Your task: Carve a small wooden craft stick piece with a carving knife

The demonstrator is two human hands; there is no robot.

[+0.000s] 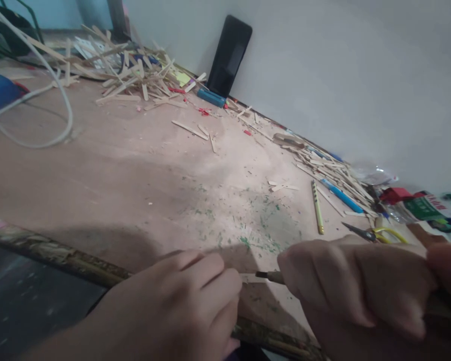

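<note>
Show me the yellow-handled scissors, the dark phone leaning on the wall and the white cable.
yellow-handled scissors (389, 234), head view, on the yellow handle loop.
dark phone (229, 56), head view, mid-body.
white cable (66, 108), head view, on the loop's right bend.

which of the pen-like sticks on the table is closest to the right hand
The yellow-green pencil, lying alone on bare wood just above the right hand. The blue pen lies farther back against the stick scraps, and the blue marker sits far off by the phone.

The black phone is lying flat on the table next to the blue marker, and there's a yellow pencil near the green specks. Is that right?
Not quite. In the head view the black phone is not lying flat: it stands tilted, leaning against the white wall. The rest holds: the blue marker lies at its foot, and the yellow pencil lies on the table beside the green specks.
</note>
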